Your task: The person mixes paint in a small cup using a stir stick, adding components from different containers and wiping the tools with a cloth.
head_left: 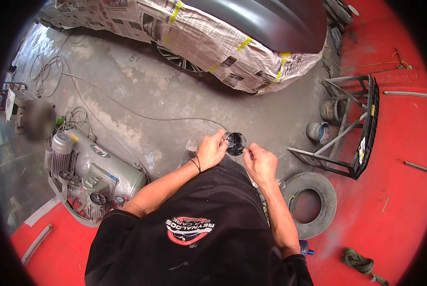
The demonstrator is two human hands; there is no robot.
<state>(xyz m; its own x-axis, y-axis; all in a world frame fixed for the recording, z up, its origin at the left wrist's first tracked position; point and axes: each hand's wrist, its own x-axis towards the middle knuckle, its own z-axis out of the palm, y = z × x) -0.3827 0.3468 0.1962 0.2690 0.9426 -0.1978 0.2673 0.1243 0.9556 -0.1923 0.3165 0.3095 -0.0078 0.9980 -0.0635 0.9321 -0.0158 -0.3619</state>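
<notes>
A small round cup [235, 143] with dark, glossy contents is at the centre of the head view, in front of my body. My left hand [212, 150] is closed on the cup's left edge, thumb and fingers pinched at the rim. At the right edge, my right hand [260, 162] has its fingers pinched together; what they grip is too small to make out. A grey hose [175, 119] runs along the concrete floor and disappears behind the cup and my left fingers.
A car [242, 62] masked in newspaper stands ahead. A compressor [106, 162] and coiled hoses are at left. At right are a black metal stand [361, 167], two buckets [332, 110], a tyre [325, 205] and a rolled strap [359, 262] on the red floor [390, 229].
</notes>
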